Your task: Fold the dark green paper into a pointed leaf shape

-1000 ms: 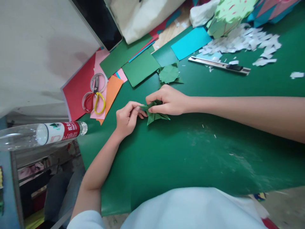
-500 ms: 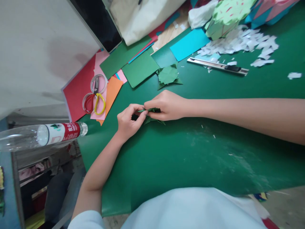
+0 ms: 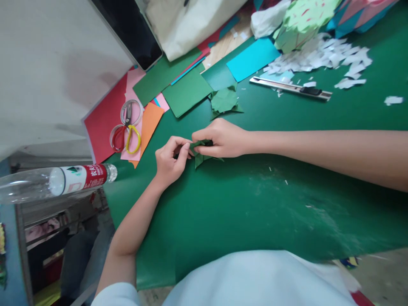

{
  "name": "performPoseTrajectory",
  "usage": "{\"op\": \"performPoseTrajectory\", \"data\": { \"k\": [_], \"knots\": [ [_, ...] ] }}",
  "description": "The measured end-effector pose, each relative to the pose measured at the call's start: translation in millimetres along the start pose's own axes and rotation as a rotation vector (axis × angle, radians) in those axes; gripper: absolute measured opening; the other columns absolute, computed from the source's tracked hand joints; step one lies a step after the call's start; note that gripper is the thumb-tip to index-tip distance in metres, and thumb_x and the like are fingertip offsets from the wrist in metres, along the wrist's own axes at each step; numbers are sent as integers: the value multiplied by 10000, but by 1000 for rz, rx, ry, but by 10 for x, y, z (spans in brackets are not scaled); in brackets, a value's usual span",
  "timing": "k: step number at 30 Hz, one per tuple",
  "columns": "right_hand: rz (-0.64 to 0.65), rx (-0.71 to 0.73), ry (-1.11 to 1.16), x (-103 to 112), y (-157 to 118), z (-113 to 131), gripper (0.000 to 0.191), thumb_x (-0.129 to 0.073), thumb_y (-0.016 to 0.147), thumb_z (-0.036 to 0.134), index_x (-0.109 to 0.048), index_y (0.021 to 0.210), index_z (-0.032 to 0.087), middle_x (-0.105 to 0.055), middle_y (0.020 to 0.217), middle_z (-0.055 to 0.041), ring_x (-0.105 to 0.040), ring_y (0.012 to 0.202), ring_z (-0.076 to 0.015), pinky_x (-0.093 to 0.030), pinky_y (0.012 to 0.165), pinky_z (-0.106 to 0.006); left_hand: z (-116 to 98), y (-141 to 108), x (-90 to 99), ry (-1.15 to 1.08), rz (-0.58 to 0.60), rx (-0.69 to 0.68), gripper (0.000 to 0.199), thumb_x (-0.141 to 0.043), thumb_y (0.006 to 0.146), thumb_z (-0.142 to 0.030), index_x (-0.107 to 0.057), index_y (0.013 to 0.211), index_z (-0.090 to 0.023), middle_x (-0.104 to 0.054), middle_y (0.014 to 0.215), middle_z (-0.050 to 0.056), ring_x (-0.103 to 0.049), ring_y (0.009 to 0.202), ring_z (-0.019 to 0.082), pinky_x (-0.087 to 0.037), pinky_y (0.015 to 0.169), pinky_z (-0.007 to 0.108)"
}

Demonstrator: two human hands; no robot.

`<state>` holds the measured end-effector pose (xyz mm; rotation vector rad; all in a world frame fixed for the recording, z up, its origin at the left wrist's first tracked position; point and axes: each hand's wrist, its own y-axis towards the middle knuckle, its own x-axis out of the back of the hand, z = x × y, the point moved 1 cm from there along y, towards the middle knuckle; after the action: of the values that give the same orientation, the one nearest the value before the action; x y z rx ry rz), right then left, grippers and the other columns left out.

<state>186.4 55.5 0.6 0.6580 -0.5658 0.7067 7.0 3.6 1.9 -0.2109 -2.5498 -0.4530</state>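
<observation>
A folded green paper piece is between my two hands near the middle of the green table. My right hand is closed on it from the right, partly covering it. At its left end, my left hand pinches the paper's edge with thumb and fingers; the exact contact is small. Just beyond my right hand lies another folded green paper piece, next to a stack of green paper sheets.
Scissors lie on coloured paper at the left, near a plastic bottle. A box cutter, a blue sheet and white paper scraps lie farther back. A dark-screened device stands at the back left.
My left thumb and fingers have shifted slightly left and up, showing more of the green paper. My right hand has moved up a little with the paper.
</observation>
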Motion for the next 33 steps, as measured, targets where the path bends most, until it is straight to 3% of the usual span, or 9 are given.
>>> {"op": "performPoseTrajectory", "data": {
  "k": [10, 19, 27, 31, 33],
  "knots": [
    [21, -55, 134, 52, 13, -2, 174, -484, 784, 233, -592, 672, 153, -451, 477, 61, -339, 482, -58, -246, 542, -196, 4, 40, -1, -224, -14, 207, 240, -588, 883, -390, -519, 784, -182, -652, 610, -34, -631, 498, 81, -531, 510, 192],
    [64, -63, 155, 64, 20, -4, 203, -496, 803, 289, -593, 688, 152, -432, 486, 62, -357, 486, -62, -243, 538, -196, 68, 20, 28, -286, 38, 274, 285, -504, 921, -443, -526, 807, -183, -654, 624, -17, -654, 536, 99, -541, 516, 203],
    [100, -107, 162, 32, -7, -17, 239, -505, 824, 365, -584, 741, 154, -403, 506, 71, -352, 485, -62, -236, 531, -186, 97, 14, 41, -523, -19, 256, 340, -482, 909, -508, -472, 832, -177, -666, 779, 12, -653, 549, 101, -540, 499, 215],
    [91, -101, 147, 7, -22, -18, 216, -539, 819, 357, -587, 754, 157, -404, 496, 72, -362, 488, -61, -223, 529, -188, 30, -16, 22, -373, 56, 200, 316, -662, 807, -420, -503, 933, -179, -661, 808, -1, -643, 616, 84, -529, 564, 179],
    [89, -102, 143, -4, -28, -16, 201, -576, 799, 353, -583, 739, 161, -411, 499, 75, -367, 491, -56, -223, 533, -187, -11, -27, 2, -253, 74, 189, 260, -670, 801, -352, -518, 924, -180, -668, 807, 1, -650, 667, 92, -517, 583, 169]
  ]
}}
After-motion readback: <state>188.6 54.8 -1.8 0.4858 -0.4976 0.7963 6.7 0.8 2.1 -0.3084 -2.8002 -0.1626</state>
